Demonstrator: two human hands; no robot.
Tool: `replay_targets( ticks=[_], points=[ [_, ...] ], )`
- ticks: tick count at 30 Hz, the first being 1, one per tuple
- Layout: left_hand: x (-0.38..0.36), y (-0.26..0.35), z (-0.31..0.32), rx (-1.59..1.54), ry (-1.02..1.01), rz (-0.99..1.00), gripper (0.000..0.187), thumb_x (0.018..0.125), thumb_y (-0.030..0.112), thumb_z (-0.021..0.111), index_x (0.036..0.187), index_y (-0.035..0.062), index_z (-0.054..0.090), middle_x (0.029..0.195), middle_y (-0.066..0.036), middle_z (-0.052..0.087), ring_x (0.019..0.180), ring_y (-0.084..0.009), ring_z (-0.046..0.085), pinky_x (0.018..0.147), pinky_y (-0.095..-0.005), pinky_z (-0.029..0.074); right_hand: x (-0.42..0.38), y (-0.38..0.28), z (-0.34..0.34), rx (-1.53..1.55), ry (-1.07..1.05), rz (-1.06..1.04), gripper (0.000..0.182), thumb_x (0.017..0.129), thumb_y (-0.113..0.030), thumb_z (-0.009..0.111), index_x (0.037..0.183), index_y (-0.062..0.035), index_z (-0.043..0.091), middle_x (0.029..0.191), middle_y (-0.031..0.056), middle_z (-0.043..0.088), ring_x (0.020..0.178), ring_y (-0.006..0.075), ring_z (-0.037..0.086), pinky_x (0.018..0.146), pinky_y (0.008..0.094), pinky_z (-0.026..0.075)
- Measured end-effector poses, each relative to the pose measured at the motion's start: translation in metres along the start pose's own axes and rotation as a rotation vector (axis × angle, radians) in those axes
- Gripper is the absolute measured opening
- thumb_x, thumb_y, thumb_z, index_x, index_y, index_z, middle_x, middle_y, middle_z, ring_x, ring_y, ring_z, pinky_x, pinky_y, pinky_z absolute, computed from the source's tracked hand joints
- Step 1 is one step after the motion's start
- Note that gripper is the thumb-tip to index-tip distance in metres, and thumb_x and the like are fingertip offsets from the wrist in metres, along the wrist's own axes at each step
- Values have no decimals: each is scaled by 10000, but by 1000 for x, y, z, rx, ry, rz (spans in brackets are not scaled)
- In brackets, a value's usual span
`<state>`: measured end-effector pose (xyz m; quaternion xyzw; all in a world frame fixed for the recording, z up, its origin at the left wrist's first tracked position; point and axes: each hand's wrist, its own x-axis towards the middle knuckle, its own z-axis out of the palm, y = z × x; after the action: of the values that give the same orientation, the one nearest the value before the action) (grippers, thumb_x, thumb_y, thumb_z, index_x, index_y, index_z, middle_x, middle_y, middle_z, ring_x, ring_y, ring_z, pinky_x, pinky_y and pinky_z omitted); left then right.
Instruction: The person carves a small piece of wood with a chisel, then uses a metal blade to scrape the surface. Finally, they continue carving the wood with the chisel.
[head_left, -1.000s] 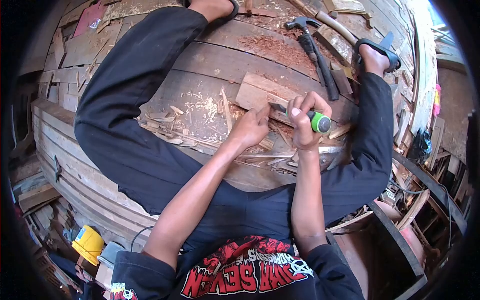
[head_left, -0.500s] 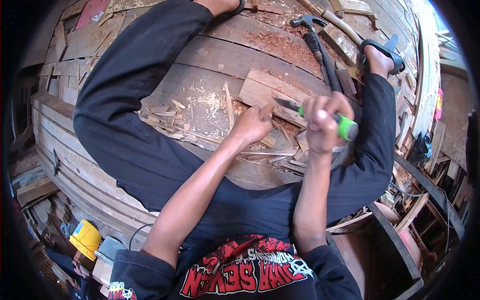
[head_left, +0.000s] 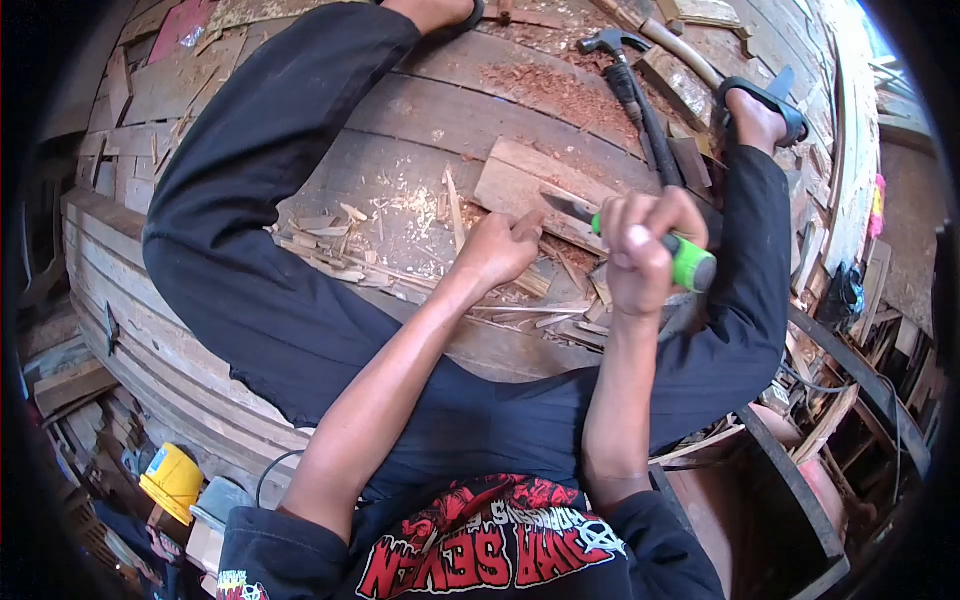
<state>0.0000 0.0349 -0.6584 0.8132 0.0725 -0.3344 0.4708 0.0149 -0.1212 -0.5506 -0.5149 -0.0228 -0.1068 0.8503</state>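
My right hand (head_left: 640, 250) is wrapped round the green and black handle of a knife (head_left: 692, 264), whose dark blade points left toward my left hand. The fingers of my left hand (head_left: 502, 248) are curled together just left of the blade tip. What they pinch, if anything, I cannot make out. Beyond both hands lies a flat wooden board (head_left: 515, 178) on the plank floor, and the blade overlaps it in this view. Thin wood strips and splinters (head_left: 550, 310) lie beneath my hands.
A claw hammer (head_left: 618, 70) and a dark-handled tool (head_left: 655, 140) lie beyond my right hand. Wood shavings (head_left: 415, 210) are scattered between my legs. Stacked planks (head_left: 170, 320) run along the left. A yellow bucket (head_left: 172, 482) stands at the lower left.
My right hand has shifted very slightly left with the knife, its blade tip staying close to my left fingers. My left hand has barely moved.
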Motion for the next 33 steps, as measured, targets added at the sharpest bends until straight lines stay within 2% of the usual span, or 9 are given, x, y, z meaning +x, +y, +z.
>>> replay_targets(
  ticks=[4, 7, 15, 20, 23, 24, 26, 29, 33],
  points=[
    [-2, 9, -4, -23, -54, -67, 470, 964, 357, 617, 972, -103, 711, 801, -232, 713, 781, -284, 715, 748, -394, 534, -2, 12, -5, -95, -15, 102, 258, 798, -74, 666, 721, -62, 420, 614, 8, 438, 553, 83, 383, 512, 261, 299],
    [-4, 13, -7, -33, -63, -86, 471, 964, 365, 615, 928, -95, 711, 771, -223, 697, 744, -265, 694, 719, -409, 525, 1, 7, -2, -103, 12, 16, 270, 793, -70, 671, 707, -67, 415, 613, 10, 436, 553, 86, 383, 516, 263, 303],
    [2, 13, -5, -24, -53, -84, 557, 1000, 456, 588, 805, -53, 704, 618, -127, 626, 607, -160, 612, 587, -374, 479, 1, 8, 4, -127, -58, 44, 291, 785, -65, 696, 698, -67, 418, 606, 4, 442, 548, 83, 400, 488, 259, 312],
    [-1, 12, -1, -82, -46, -130, 572, 1015, 441, 564, 757, -59, 667, 594, -124, 599, 586, -167, 538, 622, -400, 476, -3, -1, 9, -97, 4, 66, 295, 792, -22, 665, 703, -67, 387, 603, 4, 429, 539, 76, 375, 495, 252, 309],
    [3, 10, -6, -21, -62, -55, 567, 1018, 431, 562, 745, -56, 660, 585, -111, 586, 590, -181, 560, 631, -403, 478, 3, 9, -4, -119, -27, -21, 282, 798, -21, 658, 691, -60, 400, 601, 15, 439, 545, 77, 380, 482, 253, 307],
    [3, 2, 1, -43, 54, 89, 541, 1018, 428, 572, 769, -40, 679, 557, -68, 556, 530, -165, 547, 554, -382, 464, 3, 0, 0, -89, -20, -60, 273, 799, -21, 654, 688, -57, 408, 600, 18, 443, 543, 78, 381, 478, 257, 306],
    [1, -7, 0, -58, -57, -104, 520, 1016, 431, 582, 786, -22, 691, 545, -39, 534, 484, -144, 523, 491, -357, 434, 1, -9, 6, 23, 21, -4, 245, 793, -19, 644, 668, -57, 437, 600, 15, 459, 535, 87, 413, 479, 258, 327],
    [1, 15, -7, -115, -148, -171, 500, 1014, 439, 594, 804, -5, 685, 527, -3, 506, 423, -104, 465, 399, -315, 356, -5, 22, -1, -434, -89, 46, 245, 768, -16, 654, 653, -81, 448, 595, -20, 454, 549, 94, 476, 506, 247, 364],
    [5, 9, -10, -94, -120, -176, 490, 1008, 424, 606, 798, -12, 683, 522, -5, 505, 420, -108, 461, 395, -318, 343, 5, -6, 14, -2, 50, -57, 241, 770, 6, 634, 667, -74, 431, 591, -22, 416, 529, 66, 359, 500, 264, 304]
  ],
)
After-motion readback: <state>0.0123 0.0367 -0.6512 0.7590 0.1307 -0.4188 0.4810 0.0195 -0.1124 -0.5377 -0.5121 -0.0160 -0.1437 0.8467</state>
